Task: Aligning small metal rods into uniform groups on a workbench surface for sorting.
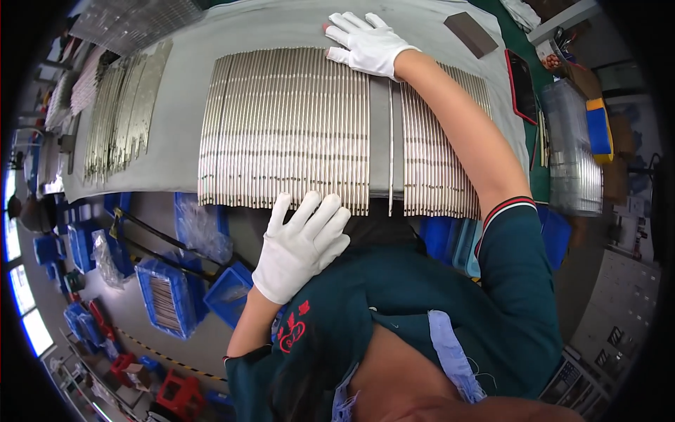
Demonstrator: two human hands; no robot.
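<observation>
Thin silvery metal rods lie side by side on a grey cloth in a wide left group (288, 126) and a narrower right group (430, 155). One lone rod (391, 141) sits in the gap between them. My left hand (301, 246), in a white glove, is at the near ends of the left group, fingers extended and holding nothing; whether the fingertips touch the rods I cannot tell. Over the far ends reaches my right hand (369, 46), also gloved, with fingers spread and two bare fingertips showing. My right forearm crosses above the right group and hides part of it.
Grey cloth (176, 126) covers the table. More metal strips (126, 112) lie at the left. A dark brown block (471, 35), a red-edged phone (520, 84) and clear plastic trays (573, 155) are on the right. Blue bins (165, 299) stand below the table's near edge.
</observation>
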